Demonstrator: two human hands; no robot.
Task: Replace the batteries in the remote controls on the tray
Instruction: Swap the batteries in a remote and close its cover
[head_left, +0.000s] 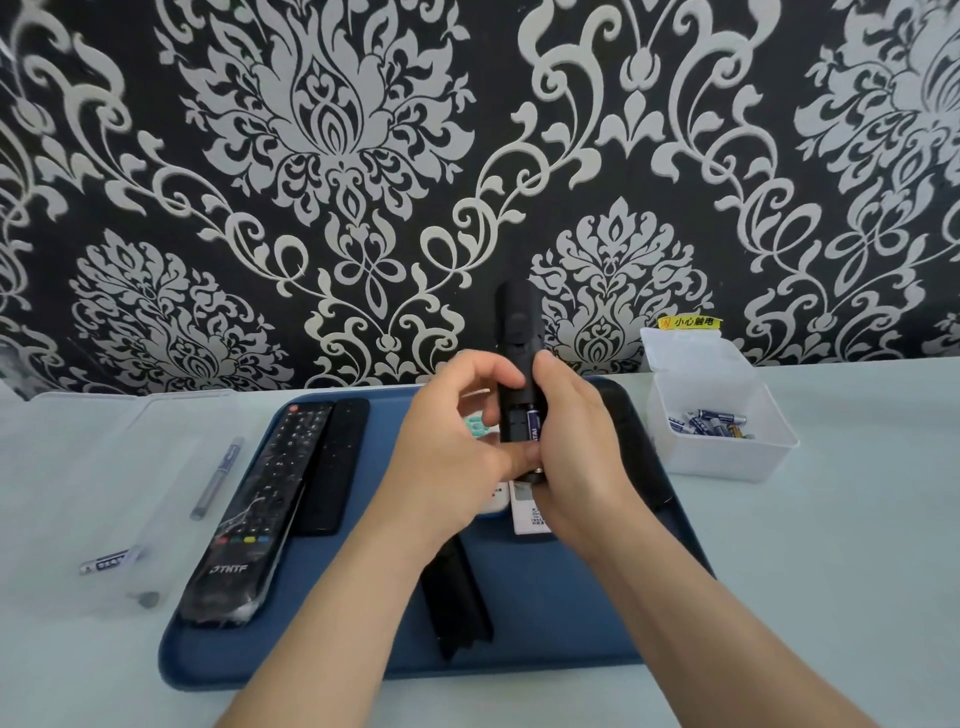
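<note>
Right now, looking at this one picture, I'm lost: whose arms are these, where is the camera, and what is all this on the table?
There is no machine here. A person wears one camera on the head, so you look down along their own arms. The left hand and right hand together hold a black plastic remote control upright. Its back is open, with one purple battery in the compartment. Below lies a blue rectangular tray on a pale table. On the tray's left rest a black buttoned remote and a slim plain black remote. To the right of the tray stands a white plastic box holding loose batteries.
</note>
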